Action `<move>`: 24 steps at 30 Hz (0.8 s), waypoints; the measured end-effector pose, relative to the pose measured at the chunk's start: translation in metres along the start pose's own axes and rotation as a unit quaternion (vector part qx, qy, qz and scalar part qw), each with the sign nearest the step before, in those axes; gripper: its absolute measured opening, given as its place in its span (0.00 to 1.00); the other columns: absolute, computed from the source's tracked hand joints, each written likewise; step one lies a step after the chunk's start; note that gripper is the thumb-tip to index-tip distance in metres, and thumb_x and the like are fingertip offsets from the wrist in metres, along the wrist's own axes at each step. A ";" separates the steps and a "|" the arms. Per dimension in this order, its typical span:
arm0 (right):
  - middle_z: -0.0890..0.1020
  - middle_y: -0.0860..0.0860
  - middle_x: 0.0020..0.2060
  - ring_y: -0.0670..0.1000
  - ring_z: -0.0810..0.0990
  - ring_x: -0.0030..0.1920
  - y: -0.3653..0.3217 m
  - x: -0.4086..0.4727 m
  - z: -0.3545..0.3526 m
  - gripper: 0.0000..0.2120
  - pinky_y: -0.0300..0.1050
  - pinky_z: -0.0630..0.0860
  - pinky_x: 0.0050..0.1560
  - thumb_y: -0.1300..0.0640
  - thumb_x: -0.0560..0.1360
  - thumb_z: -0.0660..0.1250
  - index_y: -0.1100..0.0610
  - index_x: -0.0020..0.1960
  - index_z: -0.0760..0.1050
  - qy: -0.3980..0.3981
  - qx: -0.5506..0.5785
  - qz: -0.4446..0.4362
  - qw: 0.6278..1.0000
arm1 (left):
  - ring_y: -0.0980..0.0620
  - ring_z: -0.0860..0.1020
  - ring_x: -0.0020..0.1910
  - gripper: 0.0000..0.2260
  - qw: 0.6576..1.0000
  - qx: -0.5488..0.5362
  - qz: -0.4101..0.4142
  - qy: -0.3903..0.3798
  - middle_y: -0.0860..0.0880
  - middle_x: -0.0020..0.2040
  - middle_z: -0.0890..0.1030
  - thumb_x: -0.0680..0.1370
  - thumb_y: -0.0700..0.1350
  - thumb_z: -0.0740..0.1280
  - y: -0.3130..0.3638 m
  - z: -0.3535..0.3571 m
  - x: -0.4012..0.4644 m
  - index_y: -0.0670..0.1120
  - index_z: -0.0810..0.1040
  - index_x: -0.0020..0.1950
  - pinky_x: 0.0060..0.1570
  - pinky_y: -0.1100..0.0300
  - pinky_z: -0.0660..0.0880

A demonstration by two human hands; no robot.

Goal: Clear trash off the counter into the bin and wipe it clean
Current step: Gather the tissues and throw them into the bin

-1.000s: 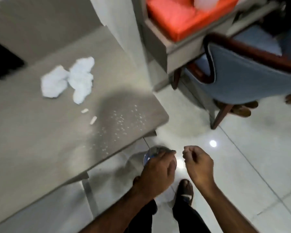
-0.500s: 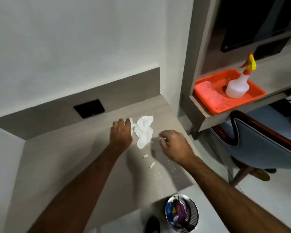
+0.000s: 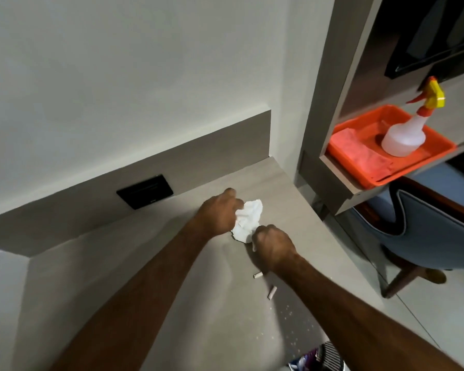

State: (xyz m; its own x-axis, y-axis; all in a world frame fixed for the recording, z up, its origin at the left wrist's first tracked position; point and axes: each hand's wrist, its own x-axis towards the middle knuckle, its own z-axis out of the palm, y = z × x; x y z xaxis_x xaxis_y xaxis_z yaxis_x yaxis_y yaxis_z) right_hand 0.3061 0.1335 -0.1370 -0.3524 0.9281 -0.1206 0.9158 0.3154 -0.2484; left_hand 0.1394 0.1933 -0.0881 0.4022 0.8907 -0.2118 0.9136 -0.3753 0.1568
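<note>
I note both hands closed on the crumpled tissue at the counter's far right: left hand far side, right hand near. Two small paper bits and crumbs remain; bin below near edge; wiping not begun.

We see orange tray on shelf ledge at right, overhanging its edge. White spray bottle with red-and-yellow trigger stands upright in tray; folded pink cloth lies beside it, to its left. Blue chair with wooden legs sits below ledge on tiled floor. Black wall plate set in grey backsplash.
</note>
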 end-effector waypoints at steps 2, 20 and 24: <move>0.84 0.58 0.48 0.59 0.81 0.48 0.006 -0.002 0.000 0.14 0.48 0.78 0.48 0.55 0.75 0.57 0.60 0.48 0.80 -0.002 0.000 -0.008 1.000 | 0.44 0.79 0.61 0.15 0.997 0.001 0.052 -0.051 0.44 0.70 0.72 0.75 0.39 0.66 0.005 0.010 0.014 0.47 0.80 0.62 0.59 0.51 0.77; 0.81 0.41 0.43 0.41 0.79 0.41 0.122 -0.256 -0.005 0.13 0.26 0.70 0.39 0.58 0.70 0.64 0.44 0.50 0.76 0.243 0.396 0.247 0.851 | 0.64 0.75 0.45 0.09 0.936 -0.320 0.073 0.126 0.50 0.46 0.80 0.73 0.41 0.69 0.178 0.063 -0.123 0.48 0.81 0.53 0.51 0.80 0.68; 0.81 0.44 0.41 0.43 0.81 0.39 0.153 -0.318 0.068 0.09 0.37 0.77 0.45 0.58 0.71 0.65 0.44 0.39 0.78 0.230 0.400 0.353 0.814 | 0.62 0.79 0.50 0.13 0.911 -0.399 0.097 -0.032 0.52 0.50 0.81 0.74 0.38 0.66 0.278 0.158 -0.164 0.48 0.83 0.55 0.53 0.71 0.74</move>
State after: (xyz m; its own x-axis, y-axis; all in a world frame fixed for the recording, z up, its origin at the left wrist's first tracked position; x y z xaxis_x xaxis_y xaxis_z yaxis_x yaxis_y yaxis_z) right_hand 0.5450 -0.1267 -0.2023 0.4842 0.8567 -0.1779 0.3764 -0.3875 -0.8415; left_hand 0.3368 -0.0975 -0.1626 0.5780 0.8008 -0.1569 0.4995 -0.1951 0.8441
